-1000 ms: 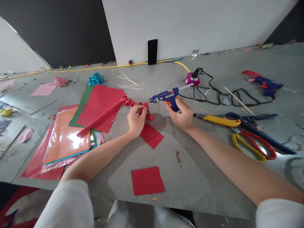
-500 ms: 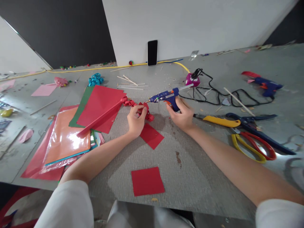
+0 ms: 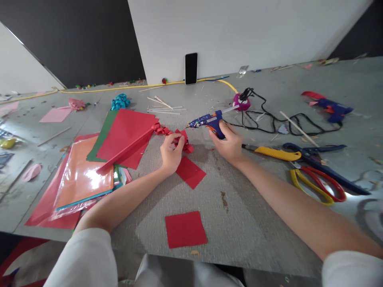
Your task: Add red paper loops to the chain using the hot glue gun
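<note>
Grey bench (image 3: 239,223) is stretching toward a white wall, where a dark phone (image 3: 191,68) is leaning at the far edge. Little is changing since a moment ago. Mid-bench, the left hand (image 3: 170,153) is still pinching a red folded paper chain (image 3: 172,134), fingers closed. Just beside it, the right hand (image 3: 229,141) is gripping a blue glue gun (image 3: 208,119), its nozzle nearly touching the chain. No writing is readable.

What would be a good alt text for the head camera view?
A person's right hand holds a blue plastic glue gun, nozzle aimed at a folded red paper chain pinched in the left hand. Two red paper squares lie nearer on the grey table; scissors with red and yellow handles lie to the right.
</note>
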Motion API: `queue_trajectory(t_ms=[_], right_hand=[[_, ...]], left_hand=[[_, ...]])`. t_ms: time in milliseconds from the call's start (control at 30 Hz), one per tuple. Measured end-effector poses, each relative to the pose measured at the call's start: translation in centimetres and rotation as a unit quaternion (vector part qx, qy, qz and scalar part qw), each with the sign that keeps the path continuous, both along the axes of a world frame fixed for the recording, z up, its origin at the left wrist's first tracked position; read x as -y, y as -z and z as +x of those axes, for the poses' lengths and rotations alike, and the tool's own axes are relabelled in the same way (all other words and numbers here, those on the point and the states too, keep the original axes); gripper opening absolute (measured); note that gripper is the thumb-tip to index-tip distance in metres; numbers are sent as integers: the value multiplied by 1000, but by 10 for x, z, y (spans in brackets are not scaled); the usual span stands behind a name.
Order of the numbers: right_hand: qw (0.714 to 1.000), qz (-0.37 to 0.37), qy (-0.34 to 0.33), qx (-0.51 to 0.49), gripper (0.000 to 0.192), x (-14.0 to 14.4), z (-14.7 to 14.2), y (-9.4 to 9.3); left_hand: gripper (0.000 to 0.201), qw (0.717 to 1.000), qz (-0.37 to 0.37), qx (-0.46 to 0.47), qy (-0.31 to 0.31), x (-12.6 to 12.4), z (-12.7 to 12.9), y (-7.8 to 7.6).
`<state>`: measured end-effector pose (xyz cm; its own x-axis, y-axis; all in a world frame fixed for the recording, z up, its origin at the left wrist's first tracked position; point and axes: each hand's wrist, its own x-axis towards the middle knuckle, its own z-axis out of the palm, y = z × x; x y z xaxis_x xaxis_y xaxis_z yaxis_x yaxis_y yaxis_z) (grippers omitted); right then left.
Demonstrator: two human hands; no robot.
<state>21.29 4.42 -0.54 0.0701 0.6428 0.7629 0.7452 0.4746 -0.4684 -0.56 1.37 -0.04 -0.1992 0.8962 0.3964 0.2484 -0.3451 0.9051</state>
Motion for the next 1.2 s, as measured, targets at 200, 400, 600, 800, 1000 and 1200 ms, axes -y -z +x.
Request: queue_trajectory(t_ms=[200,400,600,800,1000,1200], right_hand=[[993,-92,78,0,27,-28,21,8],[965,-182,190,-16,40,-40,32,22],[991,-84,45,-92,44,-15,5,-3],[954,-132,-238,-127,26,17,-26,-24],[950,-96,-253,-156,21,21,-29,-16],[942,-103,-252,-197,27,24,-35,-15]], left_hand=[[19,998,16,11,61,-1,1,-2],[30,990,24,40,134,-1,1,-1],[31,980,24,55,191,1,2,-4],[34,976,27,26,213,2,2,-6],[33,970,37,-33,239,3,1,-4],[29,966,74,-76,235,3,1,-5]])
